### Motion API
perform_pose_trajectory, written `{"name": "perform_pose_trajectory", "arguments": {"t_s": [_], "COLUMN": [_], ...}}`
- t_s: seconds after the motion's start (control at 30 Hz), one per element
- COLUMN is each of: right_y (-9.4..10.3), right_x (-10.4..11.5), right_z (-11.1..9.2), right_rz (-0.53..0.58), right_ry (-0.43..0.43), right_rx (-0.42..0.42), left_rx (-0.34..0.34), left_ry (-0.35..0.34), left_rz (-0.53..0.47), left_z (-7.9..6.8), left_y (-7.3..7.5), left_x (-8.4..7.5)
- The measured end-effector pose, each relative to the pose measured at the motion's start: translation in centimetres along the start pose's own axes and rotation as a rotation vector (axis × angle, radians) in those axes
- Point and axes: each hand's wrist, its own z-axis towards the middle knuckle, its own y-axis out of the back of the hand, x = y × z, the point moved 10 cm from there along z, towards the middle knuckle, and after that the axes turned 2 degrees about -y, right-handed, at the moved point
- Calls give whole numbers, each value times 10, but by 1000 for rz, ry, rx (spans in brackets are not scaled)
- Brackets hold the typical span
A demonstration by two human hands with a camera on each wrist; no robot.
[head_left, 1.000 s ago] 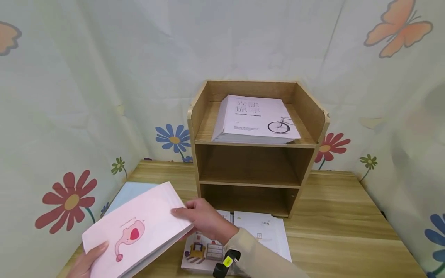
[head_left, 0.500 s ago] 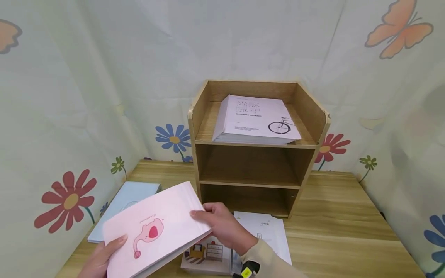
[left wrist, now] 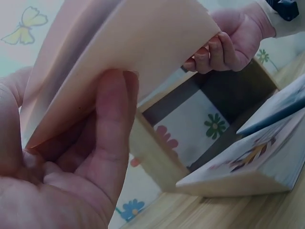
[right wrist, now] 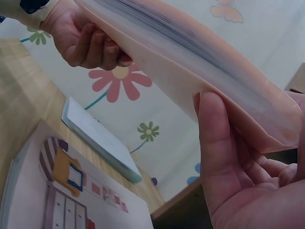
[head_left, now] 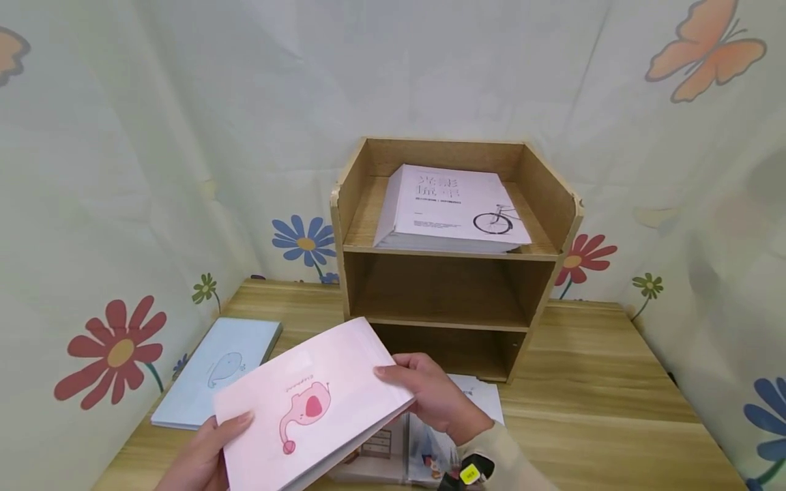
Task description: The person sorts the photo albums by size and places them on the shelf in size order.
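The wooden table (head_left: pixel 602 409) carried a shelf (head_left: pixel 451 324), a light blue book (head_left: pixel 215 372) at the left and, before the shelf, two further books (head_left: pixel 376 447). On the shelf's top level lay a bicycle-cover book (head_left: pixel 454 204).

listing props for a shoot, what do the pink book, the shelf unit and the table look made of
Pink book: probably paper, with a smooth satin cover, perhaps plastic-coated; layered page edges show in the right wrist view.
Shelf unit: likely wood or fibreboard, matte; flat brown panels with paler edges.
Table: wood or printed laminate, low sheen; streaky grain.
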Motion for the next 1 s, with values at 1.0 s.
{"name": "perform_pose_trajectory", "arguments": {"t_s": [1.0], "right_y": [59], "right_x": [24], "right_z": [-22], "right_rz": [-132], "right_ry": [-108], "right_rx": [117], "left_rx": [421], "left_ry": [42], "left_rz": [42], "left_z": [25], "left_y": [-84], "left_x": [25]}}
